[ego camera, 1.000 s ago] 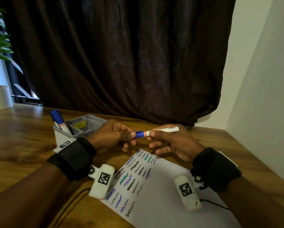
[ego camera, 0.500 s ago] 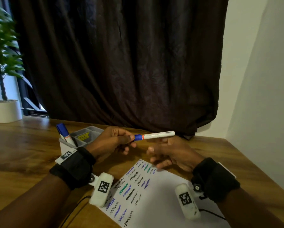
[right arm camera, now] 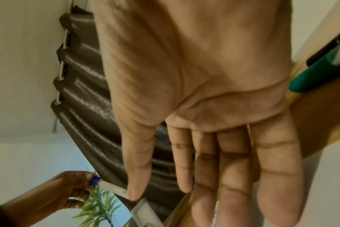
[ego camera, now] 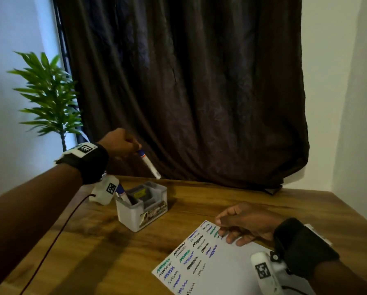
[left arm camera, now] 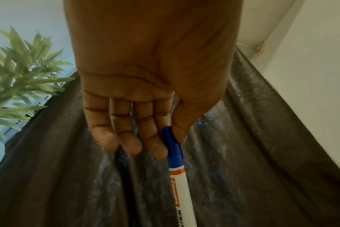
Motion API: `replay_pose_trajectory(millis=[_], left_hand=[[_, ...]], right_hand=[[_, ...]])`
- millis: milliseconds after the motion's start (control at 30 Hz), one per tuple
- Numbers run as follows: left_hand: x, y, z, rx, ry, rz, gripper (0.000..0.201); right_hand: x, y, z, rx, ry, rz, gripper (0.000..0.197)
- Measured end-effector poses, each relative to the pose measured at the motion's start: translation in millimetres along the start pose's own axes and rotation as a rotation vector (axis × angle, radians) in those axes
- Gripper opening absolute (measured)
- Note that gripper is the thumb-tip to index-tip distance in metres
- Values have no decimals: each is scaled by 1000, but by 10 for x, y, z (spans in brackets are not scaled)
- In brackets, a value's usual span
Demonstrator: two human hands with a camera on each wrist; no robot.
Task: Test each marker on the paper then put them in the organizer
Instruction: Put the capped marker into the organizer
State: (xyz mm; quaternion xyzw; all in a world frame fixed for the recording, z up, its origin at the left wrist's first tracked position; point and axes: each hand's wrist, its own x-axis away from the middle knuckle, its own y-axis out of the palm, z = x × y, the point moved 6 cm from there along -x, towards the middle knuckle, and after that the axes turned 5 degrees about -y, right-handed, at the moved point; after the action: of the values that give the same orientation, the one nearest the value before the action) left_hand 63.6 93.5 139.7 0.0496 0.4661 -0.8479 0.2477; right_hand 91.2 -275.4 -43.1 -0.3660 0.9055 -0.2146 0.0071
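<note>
My left hand (ego camera: 123,144) is raised above the table and pinches a white marker (ego camera: 149,165) by its blue cap (left arm camera: 173,147), barrel pointing down toward the grey organizer (ego camera: 142,206). Another blue-capped marker (ego camera: 121,190) stands in the organizer's left compartment. My right hand (ego camera: 240,224) rests with relaxed, empty fingers on the top corner of the white paper (ego camera: 225,273), which carries several rows of black, blue, green and purple squiggles. In the right wrist view the right palm (right arm camera: 204,92) is open, and the left hand (right arm camera: 68,188) with the marker (right arm camera: 111,186) shows at lower left.
The wooden table (ego camera: 106,252) runs to a dark curtain (ego camera: 189,92) at the back and a white wall at the right. A potted plant (ego camera: 50,99) stands at the left. A green-capped marker (right arm camera: 316,75) and a black one lie on the table behind my right wrist.
My right hand let go of the marker and dropped to the paper. My left hand lifted the marker up and left over the organizer, tilting its barrel downward. The head view swung left.
</note>
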Motion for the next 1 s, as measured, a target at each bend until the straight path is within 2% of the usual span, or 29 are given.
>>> replay_pose_trajectory(millis=[167, 433, 567, 700, 800, 867, 933, 1000], left_hand=[[-83, 182, 24, -229, -63, -51, 17], [-171, 664, -15, -474, -111, -219, 19], [-186, 772, -105, -536, -107, -209, 11], [-109, 707, -28, -617, -73, -174, 27], [27, 545, 252, -429, 57, -74, 28], [218, 528, 448, -145, 170, -45, 30], [487, 707, 589, 189, 233, -160, 25], [701, 1043, 606, 428, 225, -324, 20]], right_hand=[[-4, 4, -4, 7, 10, 0, 35], [-31, -10, 16, 1, 5, 1, 35], [-47, -16, 38, -7, 5, -7, 38], [-56, -29, 46, -21, 14, -7, 38], [-54, -53, 62, -22, 18, 5, 37], [-60, -82, 69, -37, 11, 22, 34], [-50, -123, 63, -50, 3, 46, 35], [-19, -179, 27, -54, -5, 79, 39]])
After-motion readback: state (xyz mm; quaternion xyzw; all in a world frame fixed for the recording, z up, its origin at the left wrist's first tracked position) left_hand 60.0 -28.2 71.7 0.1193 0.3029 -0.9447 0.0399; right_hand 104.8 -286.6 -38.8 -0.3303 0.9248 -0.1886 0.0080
